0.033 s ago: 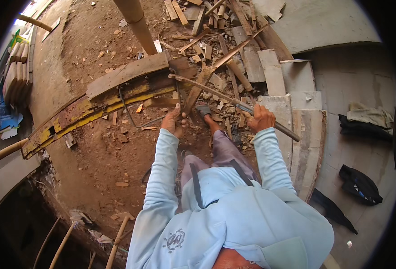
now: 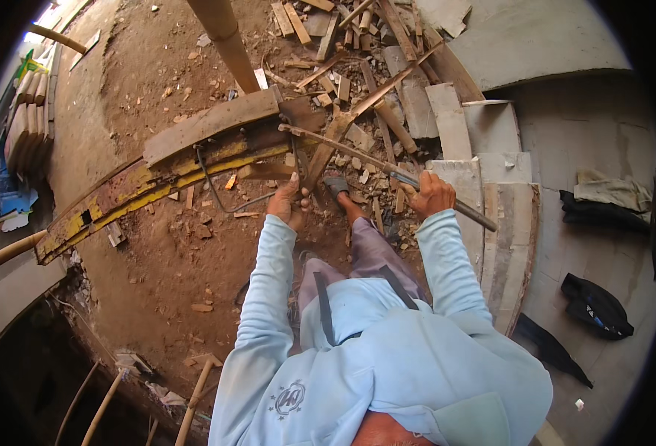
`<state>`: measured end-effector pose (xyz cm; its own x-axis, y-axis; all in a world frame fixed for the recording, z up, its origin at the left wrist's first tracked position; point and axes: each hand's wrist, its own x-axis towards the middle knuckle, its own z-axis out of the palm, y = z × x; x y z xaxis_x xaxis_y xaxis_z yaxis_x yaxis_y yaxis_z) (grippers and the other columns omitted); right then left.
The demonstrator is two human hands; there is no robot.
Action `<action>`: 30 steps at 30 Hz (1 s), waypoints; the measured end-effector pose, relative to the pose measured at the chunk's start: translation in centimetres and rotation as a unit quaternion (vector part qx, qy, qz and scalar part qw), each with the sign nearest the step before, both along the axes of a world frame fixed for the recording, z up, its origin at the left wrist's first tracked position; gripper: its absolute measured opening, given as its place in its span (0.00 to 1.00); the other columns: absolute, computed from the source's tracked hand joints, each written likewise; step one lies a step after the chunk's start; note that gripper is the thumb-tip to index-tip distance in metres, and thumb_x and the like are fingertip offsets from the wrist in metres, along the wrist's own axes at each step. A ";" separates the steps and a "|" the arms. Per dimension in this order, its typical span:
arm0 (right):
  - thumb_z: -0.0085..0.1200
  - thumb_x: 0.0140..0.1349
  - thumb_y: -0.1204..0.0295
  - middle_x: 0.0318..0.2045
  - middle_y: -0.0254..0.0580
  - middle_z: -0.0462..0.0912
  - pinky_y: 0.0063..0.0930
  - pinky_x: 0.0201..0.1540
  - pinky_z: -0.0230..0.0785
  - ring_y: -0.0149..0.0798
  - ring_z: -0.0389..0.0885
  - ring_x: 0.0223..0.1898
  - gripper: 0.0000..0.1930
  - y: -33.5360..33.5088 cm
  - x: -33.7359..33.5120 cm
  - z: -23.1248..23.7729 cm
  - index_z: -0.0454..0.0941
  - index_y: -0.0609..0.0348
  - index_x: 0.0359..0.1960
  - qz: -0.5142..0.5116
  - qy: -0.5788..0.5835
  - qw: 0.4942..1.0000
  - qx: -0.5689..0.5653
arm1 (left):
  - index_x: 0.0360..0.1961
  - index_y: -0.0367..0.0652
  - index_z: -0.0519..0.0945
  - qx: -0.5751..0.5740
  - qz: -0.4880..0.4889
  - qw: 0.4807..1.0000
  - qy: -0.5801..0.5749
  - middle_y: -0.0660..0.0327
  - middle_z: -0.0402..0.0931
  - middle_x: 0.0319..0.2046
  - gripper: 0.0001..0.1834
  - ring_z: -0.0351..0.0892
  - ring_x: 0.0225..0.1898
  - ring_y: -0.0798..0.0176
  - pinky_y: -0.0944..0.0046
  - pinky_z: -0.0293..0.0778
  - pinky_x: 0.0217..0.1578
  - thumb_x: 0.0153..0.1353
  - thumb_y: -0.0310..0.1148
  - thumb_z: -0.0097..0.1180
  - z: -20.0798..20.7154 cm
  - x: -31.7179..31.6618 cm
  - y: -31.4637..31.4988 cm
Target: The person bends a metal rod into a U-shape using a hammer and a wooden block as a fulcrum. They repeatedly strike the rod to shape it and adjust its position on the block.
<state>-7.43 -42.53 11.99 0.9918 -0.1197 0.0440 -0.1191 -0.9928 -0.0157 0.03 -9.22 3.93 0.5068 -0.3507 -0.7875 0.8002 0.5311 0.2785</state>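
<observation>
My right hand [image 2: 433,197] is closed around a long rusty metal bar [image 2: 365,157], which slants from the bench at upper left to beyond my wrist at lower right. The bar's far end lies against the end of a yellow, rust-worn steel beam [image 2: 142,186]. A thin bent steel rod [image 2: 213,189] loops down from the beam's near side to my left hand [image 2: 289,202], whose fingers are curled on it. Where the rod runs within that grip is hidden. Just above my left hand a short wood block [image 2: 265,171] sits beside the beam.
A wooden plank [image 2: 213,125] lies on the beam. A post [image 2: 224,37] rises behind it. Scrap wood [image 2: 343,37] and rubble cover the ground ahead. Stacked boards [image 2: 506,245] stand at my right, near dark cloth items [image 2: 597,305] on grey floor. Poles [image 2: 105,409] stick up at lower left.
</observation>
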 end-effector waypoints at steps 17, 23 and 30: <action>0.59 0.51 0.66 0.25 0.48 0.82 0.49 0.31 0.74 0.55 0.83 0.28 0.11 -4.7 4.7 1.0 0.74 0.54 0.34 0.081 0.104 0.991 0.021 | 0.42 0.37 0.73 0.153 0.115 0.981 -0.040 0.55 0.79 0.25 0.12 0.81 0.23 0.56 0.62 0.76 0.20 0.68 0.36 0.54 -0.5 0.1 -3.0; 0.67 0.55 0.62 0.18 0.44 0.79 0.39 0.23 0.68 0.50 0.79 0.20 0.16 -0.6 3.2 0.9 0.73 0.57 0.24 0.096 -0.004 0.961 0.260 | 0.44 0.40 0.73 0.191 0.121 0.974 -0.009 0.58 0.76 0.22 0.13 0.80 0.21 0.54 0.58 0.76 0.20 0.66 0.38 0.56 -0.3 0.5 -3.5; 0.68 0.57 0.60 0.15 0.36 0.72 0.29 0.21 0.64 0.30 0.69 0.18 0.17 8.9 3.1 1.5 0.75 0.59 0.26 -0.001 -0.057 0.889 0.454 | 0.44 0.43 0.72 0.000 0.387 0.921 0.036 0.58 0.74 0.28 0.13 0.79 0.35 0.52 0.55 0.79 0.31 0.70 0.43 0.49 1.3 1.0 4.4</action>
<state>-4.37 -33.67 13.49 0.9868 -0.1593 0.0287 -0.0673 -0.5649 -0.8224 1.03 -4.86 5.23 0.5518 0.0951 -0.8286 0.1976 0.9503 0.2406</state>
